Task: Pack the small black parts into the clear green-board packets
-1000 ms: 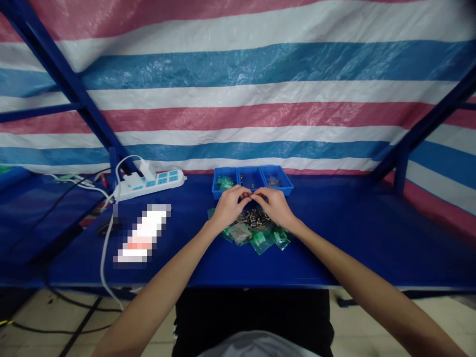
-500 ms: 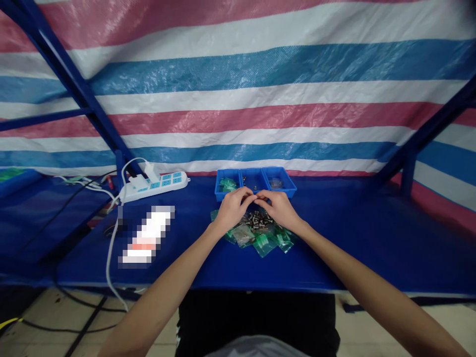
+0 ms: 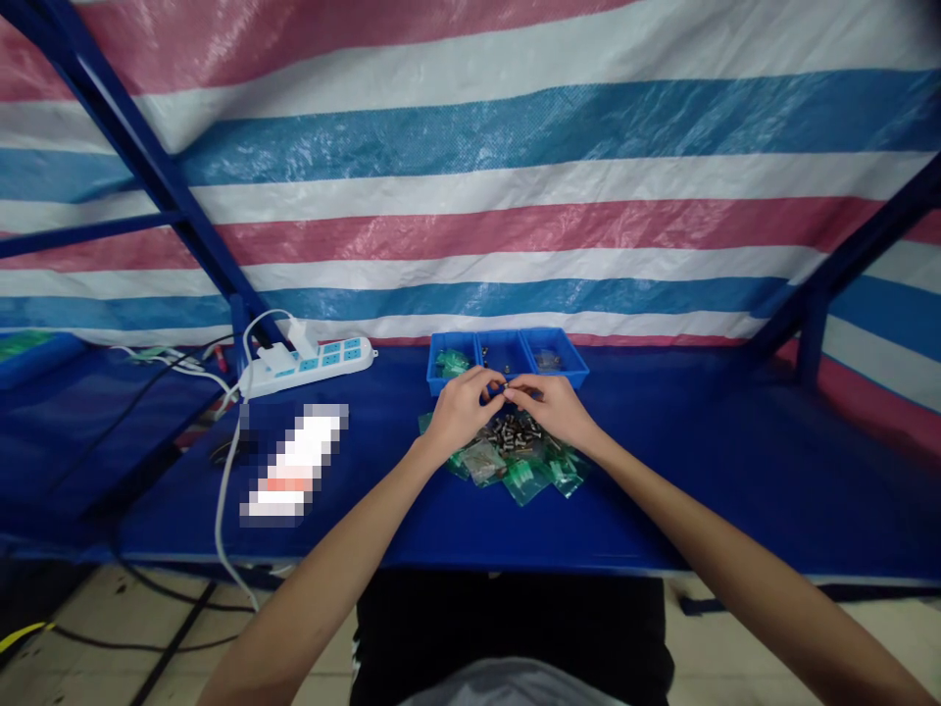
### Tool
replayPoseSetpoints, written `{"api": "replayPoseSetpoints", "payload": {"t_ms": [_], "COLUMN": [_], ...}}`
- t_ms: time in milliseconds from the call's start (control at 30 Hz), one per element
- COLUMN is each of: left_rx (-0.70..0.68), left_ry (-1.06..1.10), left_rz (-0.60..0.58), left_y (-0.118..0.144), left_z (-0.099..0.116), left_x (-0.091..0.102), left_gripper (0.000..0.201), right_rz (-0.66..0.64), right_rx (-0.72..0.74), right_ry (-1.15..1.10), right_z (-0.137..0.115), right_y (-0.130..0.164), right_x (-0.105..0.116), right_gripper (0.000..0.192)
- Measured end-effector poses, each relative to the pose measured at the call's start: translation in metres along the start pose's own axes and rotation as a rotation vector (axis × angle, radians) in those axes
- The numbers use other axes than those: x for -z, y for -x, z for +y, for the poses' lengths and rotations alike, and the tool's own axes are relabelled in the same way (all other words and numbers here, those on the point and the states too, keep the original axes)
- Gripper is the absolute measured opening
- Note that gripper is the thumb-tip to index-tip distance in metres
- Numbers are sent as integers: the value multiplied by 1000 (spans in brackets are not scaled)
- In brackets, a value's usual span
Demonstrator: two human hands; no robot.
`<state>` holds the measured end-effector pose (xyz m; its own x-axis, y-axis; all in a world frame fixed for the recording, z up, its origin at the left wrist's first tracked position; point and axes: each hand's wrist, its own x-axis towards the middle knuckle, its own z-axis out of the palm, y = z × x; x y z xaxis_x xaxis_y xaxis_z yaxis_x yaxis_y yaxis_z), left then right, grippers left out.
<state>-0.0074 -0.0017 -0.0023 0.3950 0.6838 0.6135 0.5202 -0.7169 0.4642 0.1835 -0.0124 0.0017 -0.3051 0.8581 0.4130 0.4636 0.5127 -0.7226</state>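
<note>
Pinching some tiny part between both hands, left hand [image 3: 460, 412] and right hand [image 3: 553, 410], lifted slightly since a second ago above the screw pile [image 3: 513, 432], so I'm probably mid-assembly.

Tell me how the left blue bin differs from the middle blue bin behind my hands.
The left blue bin holds green packets piled to its rim; the middle blue bin shows only a few small dark pieces on a mostly bare floor. The middle bin sits right behind the fingertips; the left one lies off to the side. Both are blue, open-topped, and joined in one row.
</note>
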Motion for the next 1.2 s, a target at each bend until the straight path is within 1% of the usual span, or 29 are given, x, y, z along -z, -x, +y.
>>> {"api": "replayPoseSetpoints", "payload": {"t_ms": [100,233,367,467,567,667,800,933,1033,1100,1200], "left_rx": [3,15,15,43,93,167,261,312,353,367,364], "left_ry": [-7,-8,-36,-11,59,137,240,388,502,547,572], "left_rz": [17,4,10,25,26,-6,-62,-60,-99,-121,-111], "left_y": [0,0,0,-1,-2,-3,-5,-7,-7,-6,-4], "left_z": [2,6,7,5,4,4,3,-2,-6,-6,-3], "left_x": [0,1,1,0,0,1,2,2,0,-2,-4], "left_gripper": [12,17,20,21,16,13,13,13,16,19,24], "right_rz": [-23,-23,-28,37,109,127,152,158,153,150,164], "right_rx": [34,44,61,90,127,155,180,214,236,240,230], "right_ry": [93,167,117,122,163,193,220,241,247,249,243], "right_z": [-5,-10,-10,-8,-5,-1,3,3,2,2,1], "right_y": [0,0,1,1,1,2,4,4,3,3,3], "right_x": [3,6,7,5,2,-1,-6,-6,-5,-4,-4], "right_gripper": [29,37,30,19,12,8,6,6,9,11,13]}}
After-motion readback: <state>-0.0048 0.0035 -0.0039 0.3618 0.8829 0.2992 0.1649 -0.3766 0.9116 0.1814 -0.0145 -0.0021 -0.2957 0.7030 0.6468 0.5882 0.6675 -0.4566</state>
